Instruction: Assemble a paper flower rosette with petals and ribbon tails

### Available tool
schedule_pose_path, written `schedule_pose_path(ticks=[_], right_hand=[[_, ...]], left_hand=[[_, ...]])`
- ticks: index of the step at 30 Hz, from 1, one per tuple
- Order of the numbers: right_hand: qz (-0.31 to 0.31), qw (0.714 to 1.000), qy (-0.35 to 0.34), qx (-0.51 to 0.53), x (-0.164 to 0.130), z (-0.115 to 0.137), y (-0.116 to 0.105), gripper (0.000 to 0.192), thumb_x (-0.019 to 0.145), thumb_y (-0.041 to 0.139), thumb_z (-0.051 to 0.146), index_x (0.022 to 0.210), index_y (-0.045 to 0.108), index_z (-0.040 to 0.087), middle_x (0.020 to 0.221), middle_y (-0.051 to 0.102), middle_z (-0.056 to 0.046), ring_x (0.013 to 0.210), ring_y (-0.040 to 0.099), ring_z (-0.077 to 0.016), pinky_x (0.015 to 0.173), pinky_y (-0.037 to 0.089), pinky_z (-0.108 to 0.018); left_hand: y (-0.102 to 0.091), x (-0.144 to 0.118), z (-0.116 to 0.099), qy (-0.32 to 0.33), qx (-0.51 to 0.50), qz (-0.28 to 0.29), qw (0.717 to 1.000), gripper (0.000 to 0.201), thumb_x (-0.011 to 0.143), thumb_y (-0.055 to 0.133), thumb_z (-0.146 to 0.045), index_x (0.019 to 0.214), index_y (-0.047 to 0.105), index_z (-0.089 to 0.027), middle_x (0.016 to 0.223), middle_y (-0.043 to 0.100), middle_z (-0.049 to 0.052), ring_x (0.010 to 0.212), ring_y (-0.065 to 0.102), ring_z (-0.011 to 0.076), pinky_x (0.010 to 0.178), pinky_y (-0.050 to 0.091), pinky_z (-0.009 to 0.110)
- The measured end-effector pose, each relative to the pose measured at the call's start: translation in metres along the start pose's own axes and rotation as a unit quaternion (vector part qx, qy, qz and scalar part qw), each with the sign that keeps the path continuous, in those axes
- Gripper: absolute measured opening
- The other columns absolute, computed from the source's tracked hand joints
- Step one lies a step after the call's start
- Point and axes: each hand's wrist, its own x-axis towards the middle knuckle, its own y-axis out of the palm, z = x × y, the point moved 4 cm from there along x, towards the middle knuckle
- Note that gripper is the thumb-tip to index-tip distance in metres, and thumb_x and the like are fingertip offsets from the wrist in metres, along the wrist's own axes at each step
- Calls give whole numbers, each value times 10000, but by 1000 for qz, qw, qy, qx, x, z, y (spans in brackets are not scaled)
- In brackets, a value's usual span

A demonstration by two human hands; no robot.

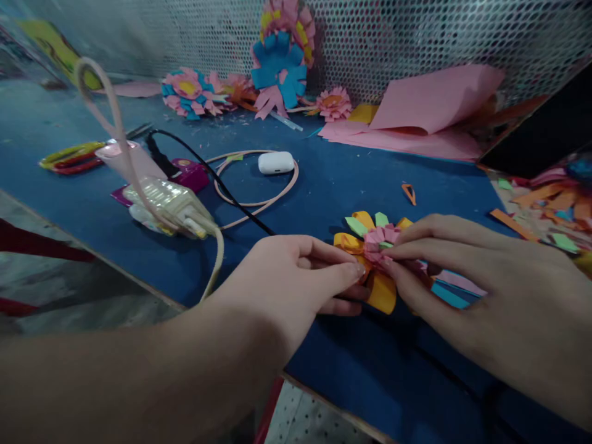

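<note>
While both of my hands meet over the paper flower (372, 246), I see my left hand (296, 271) pinching its near left edge, thumb and forefinger pressed together on the orange petals, the other fingers curled beneath. My right hand (467, 277) lies flat across the flower's right side, its grip pressed down on the pink folded centre with the fingertips (393, 251) touching the paper, and pink and blue strips (451, 290) show from under its palm. That flower lies on the blue table (324, 185), near the front edge, with yellow, orange and pale green petals ringing the pink middle. Just beyond it a small orange scrap (409, 192) lies apart on the bare surface. Further left, a white case (275, 162) sits inside a loop of pink cable (259, 200), and a black cord (217, 185) crosses toward a clear charger block (169, 206). Scissors with coloured handles (69, 157) lie at the far left. Along the back, against the perforated wall (416, 37), finished flowers (280, 68) in pink, blue and yellow stand or lean, with loose pink sheets (425, 111) beside them. At the right edge a heap of paper offcuts (555, 203) lies, well apart from the hands.
</note>
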Motion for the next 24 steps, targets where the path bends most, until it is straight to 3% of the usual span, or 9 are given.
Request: schedule_pose_path(ticks=[8, 14, 18, 24], right_hand=[[13, 1000, 22, 9, -2, -1, 2, 276, 853, 422, 201, 701, 652, 205, 828, 658, -54, 814, 622, -200, 591, 506, -300], [1, 1000, 7, 26, -1, 0, 0, 211, 833, 466, 163, 749, 659, 175, 835, 654, -64, 816, 622, -191, 632, 535, -296], [27, 999, 0, 28, -1, 0, 0, 234, 848, 451, 148, 754, 663, 183, 843, 661, -54, 829, 620, -185, 668, 539, -288], [4, 999, 10, 34, 0, 3, 1, 203, 848, 468, 131, 736, 631, 177, 829, 626, -76, 811, 601, -188, 693, 520, -295]], left_hand=[[0, -2, 1, 5, 15, 18, 1000, 69, 760, 684, -98, 719, 627, -92, 636, 690, 5, 568, 672, 94, 544, 572, 156], [1, -3, 2, 3, 22, 33, 999, 63, 772, 680, -138, 750, 636, -99, 667, 691, 13, 615, 674, 103, 552, 581, 172], [-4, -4, 2, -9, 25, 33, 999, 93, 768, 689, -160, 797, 615, -112, 652, 685, 6, 620, 677, 115, 542, 585, 187], [-8, -7, -1, 6, 98, 67, 993, 124, 745, 694, -121, 844, 620, -124, 665, 685, -2, 634, 674, 110, 553, 589, 181]])
